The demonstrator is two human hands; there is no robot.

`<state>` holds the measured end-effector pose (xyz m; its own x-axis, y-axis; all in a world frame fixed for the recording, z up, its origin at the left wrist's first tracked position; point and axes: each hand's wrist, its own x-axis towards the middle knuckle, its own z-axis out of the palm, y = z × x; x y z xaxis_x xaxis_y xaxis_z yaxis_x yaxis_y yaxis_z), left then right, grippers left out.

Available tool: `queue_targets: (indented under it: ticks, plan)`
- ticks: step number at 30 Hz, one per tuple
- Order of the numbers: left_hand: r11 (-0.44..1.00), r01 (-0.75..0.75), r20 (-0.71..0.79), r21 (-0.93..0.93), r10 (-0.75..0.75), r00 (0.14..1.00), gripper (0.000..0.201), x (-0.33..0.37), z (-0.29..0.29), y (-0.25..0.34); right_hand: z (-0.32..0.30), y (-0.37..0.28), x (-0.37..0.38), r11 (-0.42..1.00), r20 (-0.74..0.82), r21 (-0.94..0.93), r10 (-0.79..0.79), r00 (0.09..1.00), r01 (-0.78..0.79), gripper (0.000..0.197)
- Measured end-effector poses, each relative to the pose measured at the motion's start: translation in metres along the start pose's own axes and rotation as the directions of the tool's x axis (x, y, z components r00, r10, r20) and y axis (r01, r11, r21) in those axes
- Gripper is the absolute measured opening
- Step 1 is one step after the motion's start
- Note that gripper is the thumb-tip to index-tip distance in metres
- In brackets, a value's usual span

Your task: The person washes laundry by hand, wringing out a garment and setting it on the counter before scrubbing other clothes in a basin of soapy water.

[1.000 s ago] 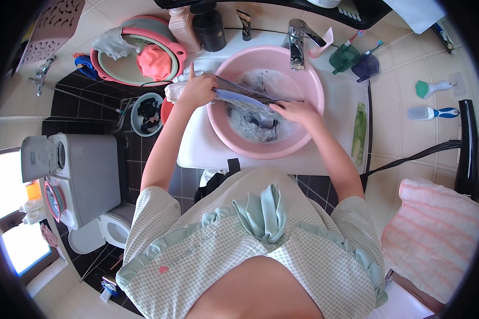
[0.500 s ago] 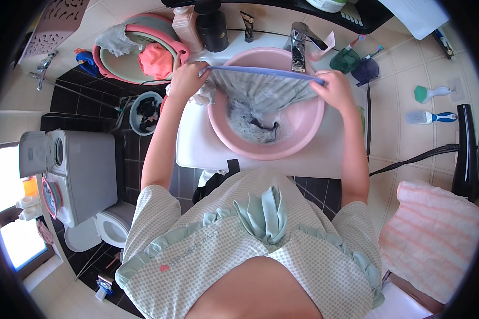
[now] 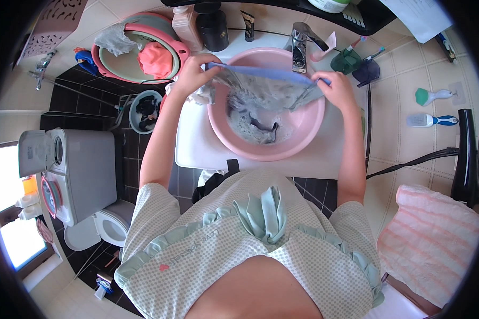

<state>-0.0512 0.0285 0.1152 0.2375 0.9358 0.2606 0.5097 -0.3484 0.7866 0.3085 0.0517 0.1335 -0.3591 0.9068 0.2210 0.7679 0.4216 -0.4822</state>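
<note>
A wet grey garment with a blue elastic band (image 3: pixel 277 91) is stretched across the far side of a pink basin (image 3: pixel 250 151). My left hand (image 3: pixel 195 75) pinches one end of the band, at the basin's far left. At the far right, my right hand (image 3: pixel 337 88) grips the other end. The garment's grey cloth hangs down from the band into the basin. Sudsy water (image 3: pixel 245 130) lies beneath it, with a dark strip of cloth (image 3: pixel 265 127) showing at the surface. Where the hanging cloth ends is hard to make out.
The basin sits in a white washstand (image 3: pixel 197 151) under a chrome faucet (image 3: pixel 300 48). Bottles (image 3: pixel 212 32) and toothbrush cups (image 3: pixel 346 61) line the back. Left stand a pink-rimmed tub with clothes (image 3: pixel 98 66) and a small bucket (image 3: pixel 135 125). A striped towel (image 3: pixel 431 239) hangs right.
The band has shifted slightly and looks less taut, and the hanging cloth has bunched and changed its folds. Both hands have moved a little and keep their hold.
</note>
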Motion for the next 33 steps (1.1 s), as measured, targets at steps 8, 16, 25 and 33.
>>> queue_targets:
  ticks: [8, 16, 25, 33]
  plan:
    - [0.951, -0.123, 0.489, 0.285, -0.034, 0.872, 0.030, -0.034, 0.051, -0.011, 0.043, -0.015, -0.033, 0.999, 0.547, 0.028, 0.012, 0.837, -0.032, 0.018]
    - [0.899, 0.032, 0.531, 0.438, -0.287, 0.797, 0.028, -0.061, 0.108, -0.050, 0.094, -0.011, -0.056, 0.983, 0.721, -0.179, 0.109, 0.684, 0.031, 0.017]
    - [0.732, -0.205, 0.683, 0.650, -0.444, 0.579, 0.025, -0.058, 0.132, -0.040, 0.122, -0.003, -0.066, 0.856, 0.649, -0.506, 0.297, 0.701, 0.106, 0.017]
    - [0.663, -0.017, 0.522, 0.748, -0.572, 0.633, 0.018, -0.058, 0.108, -0.043, 0.088, -0.013, -0.053, 0.960, 0.241, -0.245, 0.194, 0.951, -0.134, 0.006]
